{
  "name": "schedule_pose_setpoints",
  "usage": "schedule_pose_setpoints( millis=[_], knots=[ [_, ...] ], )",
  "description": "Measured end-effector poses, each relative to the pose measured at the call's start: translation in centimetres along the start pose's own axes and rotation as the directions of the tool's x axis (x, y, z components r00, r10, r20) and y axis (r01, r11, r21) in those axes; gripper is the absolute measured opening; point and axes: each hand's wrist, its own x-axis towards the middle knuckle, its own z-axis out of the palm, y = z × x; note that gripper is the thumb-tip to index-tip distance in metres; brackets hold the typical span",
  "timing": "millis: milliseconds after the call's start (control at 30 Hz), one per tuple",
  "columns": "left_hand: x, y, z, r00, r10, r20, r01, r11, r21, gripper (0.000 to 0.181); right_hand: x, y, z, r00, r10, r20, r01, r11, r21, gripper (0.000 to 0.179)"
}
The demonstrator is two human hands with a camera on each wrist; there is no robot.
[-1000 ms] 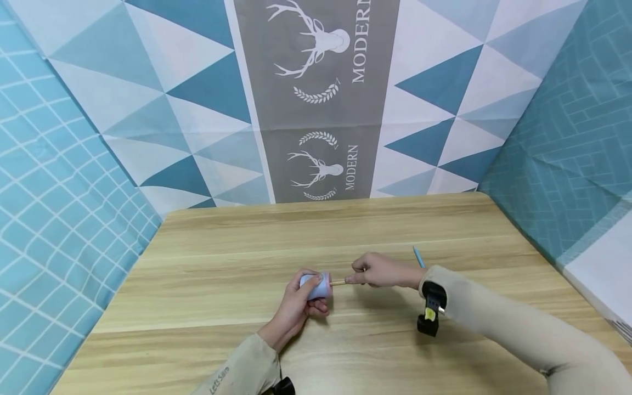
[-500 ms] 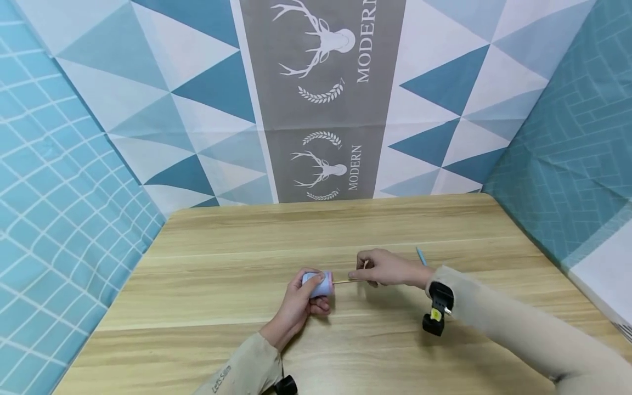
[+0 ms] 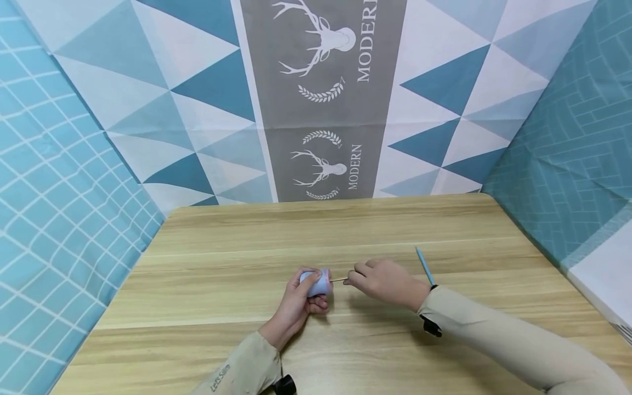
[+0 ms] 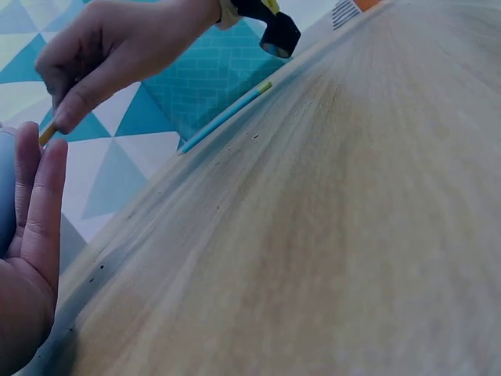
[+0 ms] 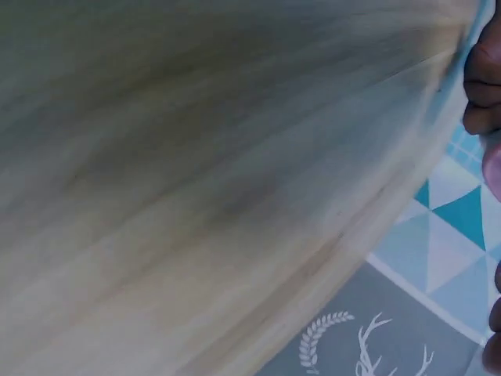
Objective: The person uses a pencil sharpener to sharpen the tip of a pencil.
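My left hand (image 3: 294,300) grips a light blue, cylindrical pencil sharpener (image 3: 323,285) with a pink end, thumb across its top. That pink end faces right, and a thin yellowish pencil (image 3: 338,280) reaches into it. Curled around the pencil's outer end are the fingers of my right hand (image 3: 387,282), palm turned down. In the left wrist view two left fingers (image 4: 43,211) stand straight beside the sharpener (image 4: 6,184), which is mostly cut off. Only dark fingertips and a bit of the pink end appear at the right edge of the right wrist view.
A blue pencil (image 3: 423,264) lies on the wooden table (image 3: 237,241), just behind my right wrist. Patterned sheets stand along the table's back and sides. A white surface (image 3: 604,274) borders the right edge.
My right hand loosened and slid outward along the pencil, then closed on it again with the wrist rolled over. More of the blue pencil shows now. The left hand stays nearly still.
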Motion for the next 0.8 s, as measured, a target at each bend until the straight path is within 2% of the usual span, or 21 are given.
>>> schedule_pose_setpoints(
  millis=[67, 100, 133, 167, 233, 267, 300, 333, 400, 433, 467, 500, 533, 567, 600, 633, 667, 700, 733, 767, 800],
  knots=[
    [0.0, -0.1, -0.1, 1.0, 0.0, 0.0, 0.0, 1.0, 0.0, 0.014, 0.1, -0.1, 0.1, 0.994, 0.078, 0.071, -0.086, 0.988, 0.125, 0.035],
    [0.0, -0.1, -0.1, 1.0, 0.001, 0.0, -0.001, 1.0, 0.003, 0.013, 0.3, -0.2, -0.1, 0.984, 0.123, 0.126, -0.148, 0.964, 0.22, 0.033],
    [0.0, -0.1, -0.1, 1.0, 0.002, 0.001, -0.002, 1.0, 0.007, 0.013, 0.5, -0.1, -0.2, 0.965, 0.171, 0.197, -0.228, 0.918, 0.324, 0.033],
    [-0.1, -0.1, -0.2, 1.0, 0.003, 0.001, -0.003, 1.0, 0.01, 0.013, 0.8, 0.0, -0.3, 0.938, 0.212, 0.274, -0.316, 0.849, 0.424, 0.033],
    [-0.1, -0.1, -0.2, 1.0, 0.012, 0.005, -0.012, 1.0, 0.021, 0.013, 1.3, 0.5, -0.5, 0.855, 0.273, 0.442, -0.503, 0.646, 0.573, 0.036],
    [-0.1, -0.1, -0.3, 1.0, 0.016, 0.007, -0.016, 1.0, 0.025, 0.013, 1.5, 0.8, -0.5, 0.8, 0.277, 0.533, -0.592, 0.516, 0.62, 0.038],
    [-0.1, -0.1, -0.3, 1.0, 0.018, 0.008, -0.018, 0.999, 0.03, 0.012, 1.8, 1.1, -0.6, 0.736, 0.262, 0.624, -0.674, 0.369, 0.64, 0.039],
    [-0.2, 0.0, -0.3, 1.0, 0.021, 0.01, -0.021, 0.999, 0.033, 0.011, 1.9, 1.4, -0.6, 0.663, 0.236, 0.71, -0.748, 0.229, 0.623, 0.04],
    [-0.2, 0.0, -0.3, 1.0, 0.027, 0.017, -0.027, 0.999, 0.037, 0.01, 2.1, 2.1, -0.5, 0.512, 0.152, 0.845, -0.852, -0.032, 0.522, 0.039],
    [-0.2, 0.0, -0.3, 0.999, 0.026, 0.021, -0.027, 0.999, 0.038, 0.009, 2.1, 2.4, -0.4, 0.437, 0.103, 0.893, -0.883, -0.138, 0.448, 0.038],
    [-0.2, 0.0, -0.3, 0.999, 0.025, 0.028, -0.027, 0.999, 0.037, 0.008, 2.1, 2.6, -0.4, 0.369, 0.053, 0.928, -0.901, -0.225, 0.371, 0.035],
    [-0.2, -0.1, -0.3, 0.999, 0.025, 0.035, -0.026, 0.999, 0.04, 0.007, 2.0, 2.8, -0.3, 0.314, 0.011, 0.95, -0.912, -0.275, 0.304, 0.034],
    [-0.2, -0.1, -0.3, 0.999, 0.024, 0.04, -0.025, 0.999, 0.04, 0.007, 2.0, 3.0, -0.2, 0.274, -0.022, 0.961, -0.919, -0.302, 0.255, 0.032],
    [-0.1, -0.1, -0.3, 0.999, 0.021, 0.045, -0.023, 0.999, 0.039, 0.006, 1.9, 3.1, -0.1, 0.246, -0.044, 0.968, -0.921, -0.321, 0.22, 0.03],
    [-0.1, -0.2, -0.2, 0.999, 0.019, 0.047, -0.021, 0.999, 0.037, 0.006, 1.8, 3.1, -0.1, 0.232, -0.056, 0.971, -0.923, -0.327, 0.201, 0.029],
    [-0.1, -0.2, -0.2, 0.999, 0.017, 0.046, -0.019, 0.999, 0.034, 0.005, 1.8, 3.1, -0.2, 0.229, -0.053, 0.972, -0.925, -0.324, 0.2, 0.028],
    [-0.1, -0.2, -0.2, 0.999, 0.016, 0.045, -0.017, 0.999, 0.033, 0.005, 1.8, 3.0, -0.3, 0.235, -0.039, 0.971, -0.926, -0.312, 0.211, 0.028],
    [-0.1, -0.2, -0.1, 0.999, 0.016, 0.045, -0.017, 0.999, 0.034, 0.005, 1.8, 2.9, -0.6, 0.251, -0.013, 0.968, -0.927, -0.29, 0.237, 0.028],
    [-0.1, -0.2, -0.1, 0.999, 0.016, 0.047, -0.017, 0.999, 0.035, 0.006, 1.8, 2.8, -0.8, 0.279, 0.02, 0.96, -0.926, -0.26, 0.274, 0.028],
    [-0.1, -0.2, -0.1, 0.999, 0.016, 0.049, -0.018, 0.999, 0.037, 0.006, 1.8, 2.6, -1.1, 0.314, 0.064, 0.947, -0.923, -0.212, 0.321, 0.027],
    [-0.1, -0.1, 0.0, 0.998, 0.017, 0.052, -0.019, 0.999, 0.039, 0.007, 1.9, 2.5, -1.5, 0.362, 0.114, 0.925, -0.916, -0.144, 0.376, 0.027]
  ],
)
